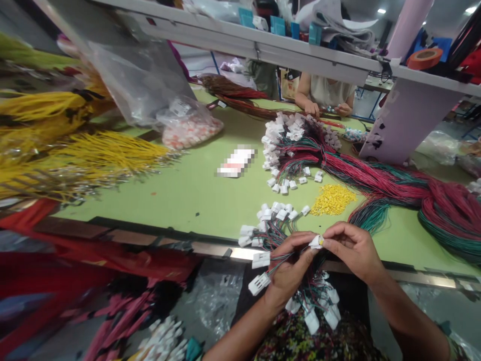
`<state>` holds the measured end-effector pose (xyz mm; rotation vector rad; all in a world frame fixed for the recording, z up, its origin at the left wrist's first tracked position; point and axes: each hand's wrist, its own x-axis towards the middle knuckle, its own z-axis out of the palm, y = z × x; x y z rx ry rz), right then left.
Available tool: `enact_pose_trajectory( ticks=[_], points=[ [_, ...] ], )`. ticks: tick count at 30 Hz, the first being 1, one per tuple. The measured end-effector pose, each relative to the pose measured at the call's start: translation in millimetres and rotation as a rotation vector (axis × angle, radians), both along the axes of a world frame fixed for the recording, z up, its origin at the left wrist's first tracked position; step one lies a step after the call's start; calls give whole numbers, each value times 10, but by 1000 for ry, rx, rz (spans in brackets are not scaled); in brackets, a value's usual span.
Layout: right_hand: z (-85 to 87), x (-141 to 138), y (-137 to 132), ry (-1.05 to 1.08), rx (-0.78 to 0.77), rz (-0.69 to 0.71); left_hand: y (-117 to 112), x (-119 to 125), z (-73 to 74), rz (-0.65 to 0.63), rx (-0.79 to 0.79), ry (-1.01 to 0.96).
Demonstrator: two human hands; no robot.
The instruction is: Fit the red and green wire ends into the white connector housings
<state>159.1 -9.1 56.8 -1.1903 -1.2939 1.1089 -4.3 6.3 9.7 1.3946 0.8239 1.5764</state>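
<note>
Just off the table's edge (424, 280), left hand (289, 268) and right hand (353, 250) pinch a white connector (316, 242).

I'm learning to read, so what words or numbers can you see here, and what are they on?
No words or numbers can be read.
White packet on the green table: blurred, unreadable.
White label on the clear plastic bag: too small to read.
Blue tags on the shelf: too small to tell if anything is printed.
White connector between the fingers: no readable marks.

Wire harnesses (376, 175) lie on the workbench (188, 200), right of a bag (188, 125).
</note>
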Motion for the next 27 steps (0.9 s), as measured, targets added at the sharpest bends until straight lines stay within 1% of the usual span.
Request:
enact_pose_trajectory(
  ticks=[5, 9, 11, 14, 16, 18, 20, 22, 24, 25, 27],
  points=[
    [27, 30, 41, 65, -111, 28, 11, -22, -27, -2, 52, 54],
    [29, 79, 62, 98, -168, 84, 31, -28, -40, -35, 112, 82],
    [24, 91, 50, 80, -161, 111, 34, -16, -29, -49, 118, 83],
    [22, 89, 0, 5, -105, 132, 20, 5, 9, -59, 72, 108],
    [39, 95, -49, -101, -19, 119, 4, 4, 43, -87, 50, 123],
    [73, 132, -114, -259, 114, 98, -9, -18, 81, -151, 17, 113],
    [108, 208, -204, -434, 220, 115, -10, -54, 123, -256, -94, 62],
    [115, 307, -323, -606, 235, 215, 2, -86, 167, -328, -270, -4],
    [75, 398, -447, -775, 198, 356, 26, -100, 214, -347, -422, -30],
    [40, 432, -501, -840, 190, 426, 38, -98, 239, -364, -461, -6],
    [-35, 469, -568, -900, 193, 549, 59, -80, 296, -449, -452, 117]
  ],
)
